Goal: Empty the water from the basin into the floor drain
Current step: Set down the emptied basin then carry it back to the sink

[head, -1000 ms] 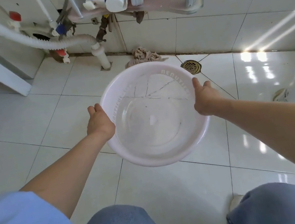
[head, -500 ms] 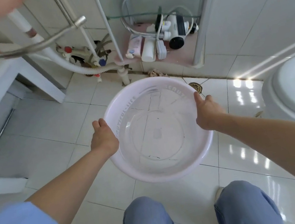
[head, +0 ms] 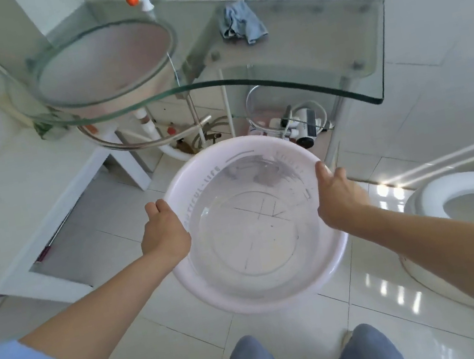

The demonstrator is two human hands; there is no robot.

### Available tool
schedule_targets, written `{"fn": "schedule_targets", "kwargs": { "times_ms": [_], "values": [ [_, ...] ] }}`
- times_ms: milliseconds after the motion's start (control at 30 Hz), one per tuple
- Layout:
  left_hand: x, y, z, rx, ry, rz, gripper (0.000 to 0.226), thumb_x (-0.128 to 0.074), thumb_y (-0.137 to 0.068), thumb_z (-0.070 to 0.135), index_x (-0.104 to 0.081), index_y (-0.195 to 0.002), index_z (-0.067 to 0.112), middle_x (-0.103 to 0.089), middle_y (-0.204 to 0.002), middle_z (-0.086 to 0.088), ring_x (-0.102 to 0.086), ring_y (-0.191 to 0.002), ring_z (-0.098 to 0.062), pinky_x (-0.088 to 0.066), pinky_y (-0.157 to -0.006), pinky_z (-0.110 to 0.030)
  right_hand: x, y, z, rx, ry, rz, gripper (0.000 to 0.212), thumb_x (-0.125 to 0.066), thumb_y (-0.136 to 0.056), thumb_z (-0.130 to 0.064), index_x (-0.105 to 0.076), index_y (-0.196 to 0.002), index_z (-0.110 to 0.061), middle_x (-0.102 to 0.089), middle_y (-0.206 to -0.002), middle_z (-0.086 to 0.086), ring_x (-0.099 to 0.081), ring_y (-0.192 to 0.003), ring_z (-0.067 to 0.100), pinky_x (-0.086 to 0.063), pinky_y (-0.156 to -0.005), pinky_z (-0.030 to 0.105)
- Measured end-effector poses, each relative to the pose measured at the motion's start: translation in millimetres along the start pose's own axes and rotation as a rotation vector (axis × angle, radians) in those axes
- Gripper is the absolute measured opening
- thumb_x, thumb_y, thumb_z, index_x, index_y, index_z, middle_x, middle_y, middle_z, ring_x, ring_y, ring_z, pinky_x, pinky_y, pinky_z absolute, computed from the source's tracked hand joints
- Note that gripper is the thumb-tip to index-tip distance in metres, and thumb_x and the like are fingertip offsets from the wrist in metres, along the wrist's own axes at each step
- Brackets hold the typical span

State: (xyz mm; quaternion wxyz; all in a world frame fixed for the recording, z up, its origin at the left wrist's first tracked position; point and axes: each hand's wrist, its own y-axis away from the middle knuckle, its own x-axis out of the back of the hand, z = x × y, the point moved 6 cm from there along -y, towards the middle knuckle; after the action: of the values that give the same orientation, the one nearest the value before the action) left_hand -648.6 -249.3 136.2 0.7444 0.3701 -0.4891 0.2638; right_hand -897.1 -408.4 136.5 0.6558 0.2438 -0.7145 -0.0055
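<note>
Round pale-pink plastic basin (head: 263, 282) at centre frame, left hand (head: 164, 234) and right hand (head: 339, 201) fingers grasping its opposite rims; white toilet (head: 422, 197) at right edge

White glossy tile floor (head: 170, 346) with sun glare patches at right; white toilet (head: 469, 211) stands on it at right edge, white bench-like ledge (head: 51, 193) at left, pipes and a white hose (head: 174, 154) under the sink at the back. Glass counter (head: 317, 48) above holds a round glass sink bowl (head: 104, 63) on its left part and a crumpled blue-grey cloth (head: 241, 22) near the middle back. Lower pinkish shelf (head: 322, 140) under the counter carries a white-and-black appliance (head: 304, 128) with cord.
</note>
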Motion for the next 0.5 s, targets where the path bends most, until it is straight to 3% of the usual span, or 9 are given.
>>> {"fn": "schedule_targets", "kwargs": {
  "times_ms": [133,267,400,500],
  "values": [
    [61,14,-1,0.019,0.040,0.063,0.049,-0.058,-0.081,-0.001,-0.035,-0.124,0.004,-0.032,-0.129,-0.016,-0.056,-0.093,-0.037,-0.042,-0.065,-0.037,61,19,-27,0.053,-0.006,0.095,0.063,-0.047,-0.086,-0.001,-0.019,-0.141,-0.016,-0.042,-0.107,0.015,-0.049,-0.067,0.029,-0.041,-0.057,0.034],
    [120,19,-2,0.000,0.104,0.152,0.046,-0.056,-0.081,-0.001,-0.037,-0.123,0.002,-0.033,-0.127,-0.017,-0.050,-0.085,-0.033,-0.042,-0.066,-0.037,119,29,-55,0.130,0.000,0.189,0.061,-0.043,-0.086,0.000,-0.020,-0.140,-0.016,-0.043,-0.118,0.021,-0.049,-0.067,0.032,-0.040,-0.056,0.036],
    [174,15,-1,-0.011,0.150,0.243,0.047,-0.053,-0.081,-0.004,-0.036,-0.125,0.001,-0.031,-0.128,-0.018,-0.051,-0.084,-0.037,-0.043,-0.068,-0.040,167,32,-85,0.172,-0.013,0.266,0.056,-0.044,-0.085,-0.001,-0.024,-0.136,-0.014,-0.036,-0.096,0.014,-0.045,-0.061,0.029,-0.038,-0.057,0.037],
    [211,8,-3,0.003,0.171,0.301,0.048,-0.052,-0.081,-0.004,-0.035,-0.126,0.001,-0.030,-0.130,-0.018,-0.054,-0.096,-0.042,-0.044,-0.072,-0.043,197,30,-110,0.187,-0.017,0.314,0.058,-0.044,-0.086,-0.001,-0.023,-0.138,-0.015,-0.034,-0.094,0.013,-0.042,-0.055,0.025,-0.038,-0.055,0.036]
  ]
}}
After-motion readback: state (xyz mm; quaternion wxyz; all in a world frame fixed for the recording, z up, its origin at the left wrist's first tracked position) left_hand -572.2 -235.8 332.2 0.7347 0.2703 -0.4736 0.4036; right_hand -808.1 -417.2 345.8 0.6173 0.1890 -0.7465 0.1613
